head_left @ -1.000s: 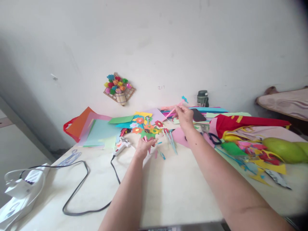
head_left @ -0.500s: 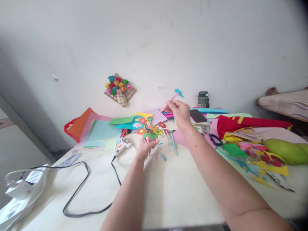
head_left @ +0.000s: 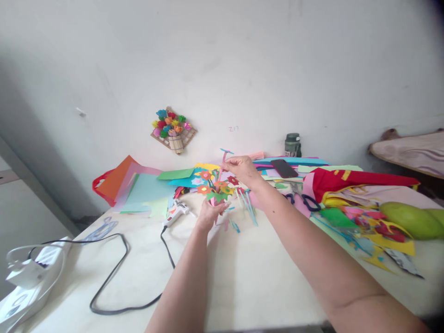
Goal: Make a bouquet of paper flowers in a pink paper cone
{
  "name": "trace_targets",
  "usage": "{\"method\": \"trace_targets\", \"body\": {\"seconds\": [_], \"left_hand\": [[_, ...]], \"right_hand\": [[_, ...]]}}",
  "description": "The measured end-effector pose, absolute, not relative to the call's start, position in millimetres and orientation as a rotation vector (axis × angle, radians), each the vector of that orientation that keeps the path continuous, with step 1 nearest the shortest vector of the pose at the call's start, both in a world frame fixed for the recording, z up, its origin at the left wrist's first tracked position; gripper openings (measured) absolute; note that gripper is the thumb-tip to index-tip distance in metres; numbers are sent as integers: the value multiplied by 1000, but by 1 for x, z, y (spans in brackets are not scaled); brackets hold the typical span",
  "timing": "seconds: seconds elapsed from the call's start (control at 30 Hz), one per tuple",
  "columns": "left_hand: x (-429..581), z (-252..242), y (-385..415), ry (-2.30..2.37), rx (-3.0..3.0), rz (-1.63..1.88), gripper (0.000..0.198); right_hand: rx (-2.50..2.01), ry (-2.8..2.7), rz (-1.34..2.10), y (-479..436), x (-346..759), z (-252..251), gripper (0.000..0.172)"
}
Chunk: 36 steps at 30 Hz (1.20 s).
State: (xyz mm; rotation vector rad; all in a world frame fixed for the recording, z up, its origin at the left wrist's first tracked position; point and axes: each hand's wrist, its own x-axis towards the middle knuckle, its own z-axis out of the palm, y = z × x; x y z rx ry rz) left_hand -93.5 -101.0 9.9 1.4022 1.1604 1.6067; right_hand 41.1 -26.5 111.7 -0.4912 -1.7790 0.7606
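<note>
My left hand [head_left: 209, 213] is closed around the base of a small bunch of paper flowers [head_left: 218, 187], with orange, red, yellow and pale blooms above a green paper collar. Above the bunch, my right hand [head_left: 243, 169] pinches a pink stem [head_left: 224, 159] topped by a blue paper flower [head_left: 227, 151]. This stem stands nearly upright, its lower end among the other flowers; where it ends is hidden. A white glue gun [head_left: 176, 212] lies left of the bunch. Thin paper stems [head_left: 248, 206] lie to its right.
Coloured paper sheets [head_left: 142, 192] cover the back left. A black cord [head_left: 126, 259] loops across the table near a white power strip [head_left: 45, 273]. At right are a phone [head_left: 284, 168], scissors [head_left: 310, 202], paper scraps [head_left: 385, 226] and a green fruit [head_left: 409, 218]. A dark bottle [head_left: 292, 145] stands behind.
My right hand has moved left and down, bringing the blue flower lower and over the bunch. Its pink stem has gone from slanted to nearly upright. My left hand stays in place.
</note>
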Motion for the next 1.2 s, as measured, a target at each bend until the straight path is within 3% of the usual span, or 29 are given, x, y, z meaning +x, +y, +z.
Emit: {"method": "trace_targets", "body": {"seconds": [0.43, 1.2], "left_hand": [[-91, 14, -105, 1175, 1430, 1599, 34], [-94, 13, -103, 1259, 1427, 1668, 28]], "right_hand": [[-439, -2056, 717, -33, 37, 118, 13], [-750, -2076, 460, -52, 31, 128, 9]]}}
